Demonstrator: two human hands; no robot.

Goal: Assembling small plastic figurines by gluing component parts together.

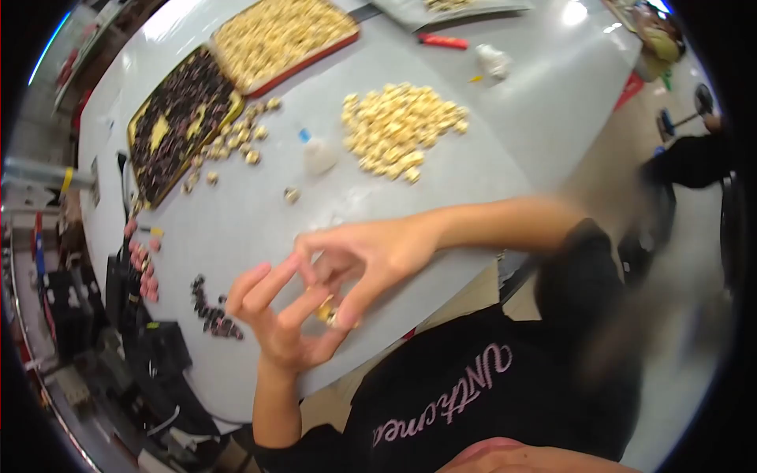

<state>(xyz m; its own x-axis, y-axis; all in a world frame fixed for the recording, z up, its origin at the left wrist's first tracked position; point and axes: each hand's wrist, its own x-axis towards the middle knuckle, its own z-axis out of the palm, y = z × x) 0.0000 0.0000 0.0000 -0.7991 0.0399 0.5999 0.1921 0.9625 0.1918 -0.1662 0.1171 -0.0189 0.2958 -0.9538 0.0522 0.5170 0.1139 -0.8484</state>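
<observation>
Both hands meet over the near part of the grey table (236, 378). Between their fingertips is a small shiny yellow-and-cream piece (326, 310), partly covered by the fingers. My left hand (277, 319) pinches it from the left, its other fingers raised and spread. From the right, my right hand (386, 254) curls thumb and fingers around the same piece. Beyond them, a single small yellowish piece (292, 195) lies on the tabletop. Left of my left hand runs a row of small dark pieces (213, 311).
A heap of cream-yellow pieces (398, 130) lies mid-table. Farther back are a red-edged tray of pale pieces (347, 38) and a yellow-edged tray of dark ones (238, 106). Pink pieces (143, 268) line the left edge. A red tool (444, 41) and crumpled white plastic (493, 61) lie far off.
</observation>
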